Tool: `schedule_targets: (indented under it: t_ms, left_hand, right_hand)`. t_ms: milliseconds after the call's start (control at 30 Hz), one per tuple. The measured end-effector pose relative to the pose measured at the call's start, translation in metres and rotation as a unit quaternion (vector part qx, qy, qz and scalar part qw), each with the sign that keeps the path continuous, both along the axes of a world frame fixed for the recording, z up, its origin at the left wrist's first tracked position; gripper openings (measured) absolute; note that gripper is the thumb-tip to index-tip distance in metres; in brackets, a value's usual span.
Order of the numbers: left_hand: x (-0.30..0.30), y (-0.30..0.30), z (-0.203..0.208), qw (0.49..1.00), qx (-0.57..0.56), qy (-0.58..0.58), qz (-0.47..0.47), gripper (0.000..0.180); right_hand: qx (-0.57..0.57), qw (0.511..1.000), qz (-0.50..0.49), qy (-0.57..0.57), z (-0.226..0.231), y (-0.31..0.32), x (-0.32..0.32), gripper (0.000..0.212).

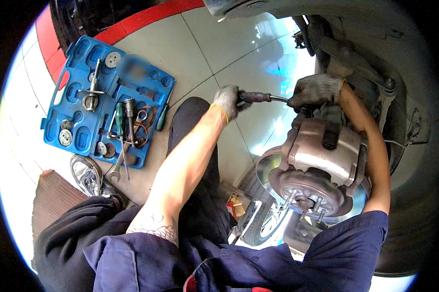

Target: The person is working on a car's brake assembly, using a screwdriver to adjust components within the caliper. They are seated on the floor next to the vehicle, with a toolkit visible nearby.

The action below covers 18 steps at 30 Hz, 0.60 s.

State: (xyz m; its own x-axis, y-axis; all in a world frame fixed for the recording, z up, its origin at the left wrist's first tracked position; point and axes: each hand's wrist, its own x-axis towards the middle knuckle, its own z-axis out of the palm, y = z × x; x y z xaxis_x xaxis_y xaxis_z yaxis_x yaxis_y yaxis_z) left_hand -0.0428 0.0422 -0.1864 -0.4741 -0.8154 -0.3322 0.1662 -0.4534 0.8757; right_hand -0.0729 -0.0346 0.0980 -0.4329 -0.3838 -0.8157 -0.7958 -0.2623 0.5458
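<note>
My left hand point(227, 103), in a grey knit glove, is closed around the dark grip of a ratchet wrench point(256, 97). Its metal shaft runs right to my right hand point(316, 91), gloved too, which is closed over the tool's head end at the back of the brake caliper point(324, 148). My fingers hide the head and whatever it sits on. Below the caliper are the shiny brake disc point(268, 165) and the rusty wheel hub point(312, 192) with several bare studs.
A blue tool case point(95, 124) lies open on the left, holding round discs, a screw tool and screwdrivers. A wrench point(116, 170) lies across its near edge. Suspension arms point(346, 53) rise behind the caliper. A loose wheel point(263, 224) and brown cardboard point(56, 199) lie near my legs.
</note>
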Motion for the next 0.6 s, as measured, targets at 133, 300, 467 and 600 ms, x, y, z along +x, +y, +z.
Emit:
schedule_targets:
  t_ms: [133,300,467,600]
  left_hand:
    - [-0.014,0.008,0.026,0.689,0.531,0.478,0.123,0.042]
    - [0.038,-0.064,0.066,0.851,0.096,0.436,0.276,0.035]
    - [0.054,-0.061,0.112,0.842,-0.152,0.442,0.269,0.031]
    - [0.008,-0.028,0.081,0.787,0.204,0.554,0.178,0.028]
  right_hand:
    - [0.032,0.998,0.044,0.033,-0.001,-0.001,0.008,0.059]
    - [0.002,0.972,0.133,-0.195,-0.001,-0.009,-0.035,0.062]
    - [-0.085,0.846,-0.295,-0.435,-0.017,-0.009,-0.028,0.047]
    - [-0.062,0.904,-0.279,-0.318,-0.008,-0.01,-0.028,0.055]
